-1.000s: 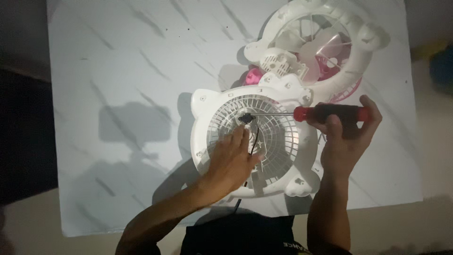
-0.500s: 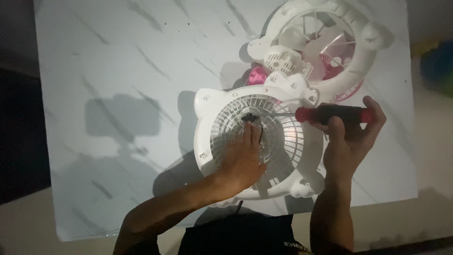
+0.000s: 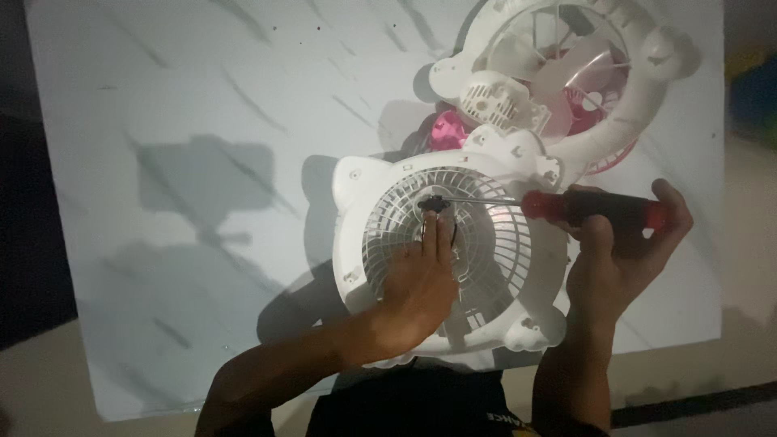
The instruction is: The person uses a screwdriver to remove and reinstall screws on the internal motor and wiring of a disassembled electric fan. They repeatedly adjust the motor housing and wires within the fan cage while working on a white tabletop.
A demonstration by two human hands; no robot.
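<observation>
A white plastic fan grille cover (image 3: 502, 251) lies flat on the white marble-pattern table (image 3: 202, 162). My left hand (image 3: 421, 283) rests palm down on the grille, its fingers reaching to a small dark part (image 3: 435, 204) at the hub. My right hand (image 3: 623, 251) grips a screwdriver (image 3: 591, 206) with a red and black handle. Its shaft lies level and its tip meets that dark hub part.
Behind the grille stands the other white fan housing (image 3: 639, 105) with clear blades, a white motor cap (image 3: 495, 101) and pink parts (image 3: 447, 131). The table's near edge runs just under my arms. The floor is dark at the left.
My left hand has slid a little up the grille, its fingers now at the hub. The screwdriver stays at the hub. The view has shifted slightly.
</observation>
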